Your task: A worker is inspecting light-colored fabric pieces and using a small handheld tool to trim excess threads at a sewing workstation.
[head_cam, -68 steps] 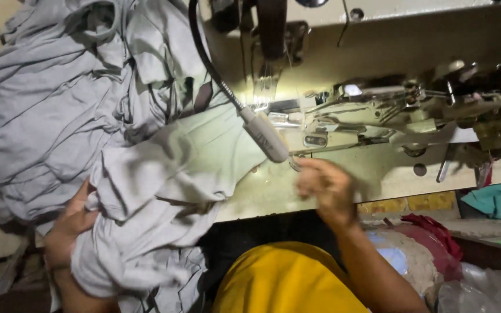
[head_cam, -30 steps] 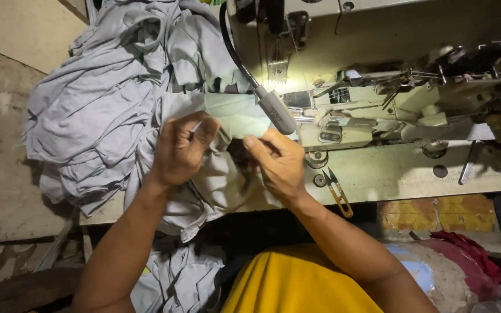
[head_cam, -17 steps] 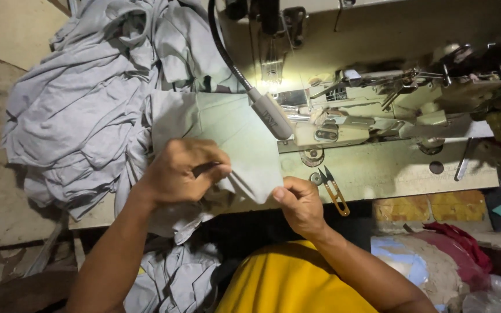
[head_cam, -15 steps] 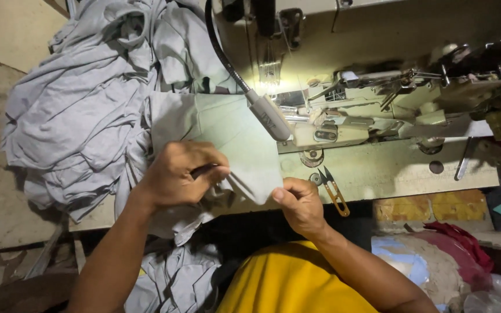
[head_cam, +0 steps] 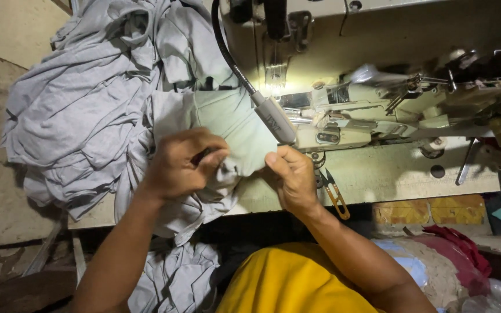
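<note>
Pinching grey cloth at the sewing machine

Left hand (head_cam: 184, 168) and right hand (head_cam: 291, 177) each grip an edge of the grey fabric piece (head_cam: 227, 124) over the worktop (head_cam: 389, 174); beyond lie snips (head_cam: 334, 194), the sewing machine (head_cam: 378, 104) and a heaped fabric pile (head_cam: 82, 110).

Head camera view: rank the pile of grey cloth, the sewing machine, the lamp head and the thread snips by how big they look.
1. Sewing machine and pile of grey cloth: both take up much of the view, too close to rank.
2. Lamp head.
3. Thread snips, slightly smaller; the right hand hides part.
</note>
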